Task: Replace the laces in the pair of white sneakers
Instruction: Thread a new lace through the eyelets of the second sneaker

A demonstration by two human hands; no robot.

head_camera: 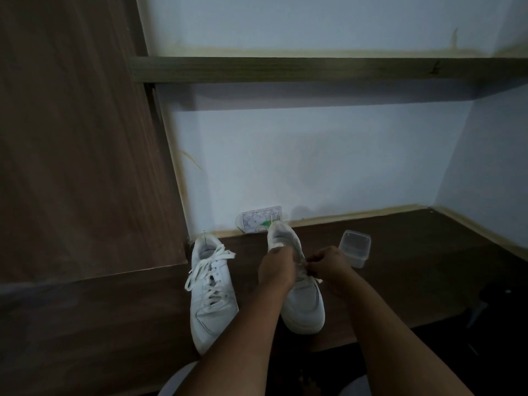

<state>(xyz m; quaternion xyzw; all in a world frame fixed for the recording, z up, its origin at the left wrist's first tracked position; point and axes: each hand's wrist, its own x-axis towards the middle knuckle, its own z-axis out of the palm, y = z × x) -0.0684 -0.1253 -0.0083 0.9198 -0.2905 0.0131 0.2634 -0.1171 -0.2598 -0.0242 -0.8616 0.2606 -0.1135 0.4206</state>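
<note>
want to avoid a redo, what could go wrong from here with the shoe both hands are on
1. The room is dim and the left hand covers the eyelets of the right white sneaker, so an eyelet could be skipped.
2. The right hand pinches the white lace only at its fingertips; it may slip.
3. The clear plastic container sits close by and could get knocked.

A clear plastic container (355,248) is sitting on the dark wooden desk (414,270), open side up. Left of the container, a small printed packet (258,222) is leaning against the pale wall (314,161). High above the container, a wooden shelf (314,69) is running across, and far left, a brown panel (80,132) is standing.
</note>
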